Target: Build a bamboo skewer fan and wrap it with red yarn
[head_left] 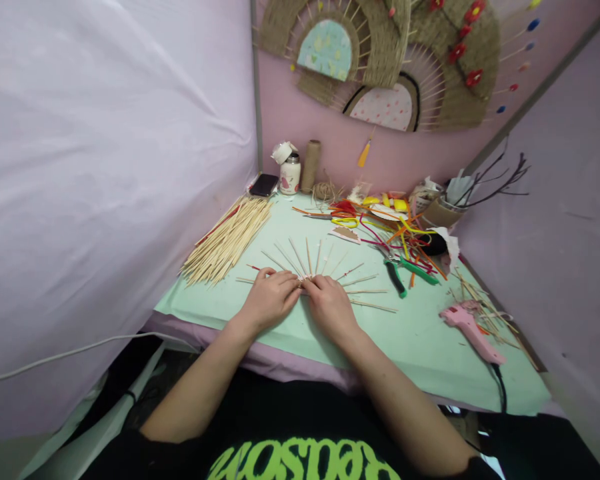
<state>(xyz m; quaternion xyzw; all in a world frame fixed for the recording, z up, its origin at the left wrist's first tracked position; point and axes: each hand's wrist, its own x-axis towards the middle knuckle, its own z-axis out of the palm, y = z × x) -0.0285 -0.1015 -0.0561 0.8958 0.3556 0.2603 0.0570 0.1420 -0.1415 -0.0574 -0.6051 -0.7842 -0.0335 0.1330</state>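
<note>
Thin wooden sticks fan out in a half circle on the pale green table cover. My left hand and my right hand lie side by side at the centre of the fan. Both press down with curled fingers where the sticks meet. What lies under the fingers is hidden.
A heap of loose sticks lies at the left. Green-handled pliers and a pink glue gun lie at the right. Coloured pipe cleaners, a twine spool, a bottle and a phone sit at the back.
</note>
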